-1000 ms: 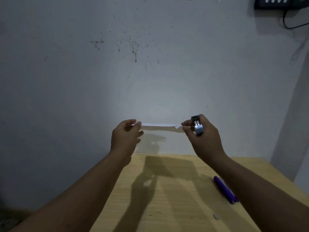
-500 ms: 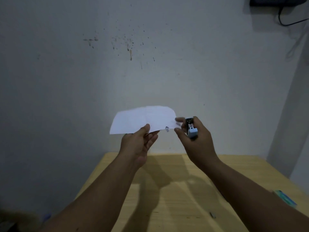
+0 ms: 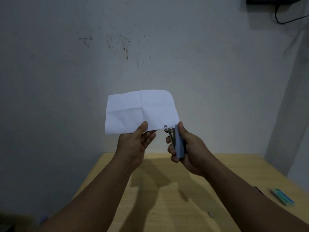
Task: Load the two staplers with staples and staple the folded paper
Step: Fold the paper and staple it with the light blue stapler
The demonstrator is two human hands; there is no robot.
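Where fingers (image 3: 170, 149) wrap, stapler (image 3: 178, 144) hidden (partly)

Two hands were in view, a left hand (image 3: 133, 144) and a right hand (image 3: 187, 149), and between them they held one sheet of creased white paper (image 3: 140, 111) and one blue stapler (image 3: 178, 144). On the single wooden table (image 3: 217, 164) lay one small green-and-blue box (image 3: 282, 197) near the right edge and one small grey strip (image 3: 211, 214), too small to identify. One stained wall (image 3: 117, 47) stood behind, with one dark device (image 3: 274, 0) and one cable (image 3: 287, 17) at the top right.
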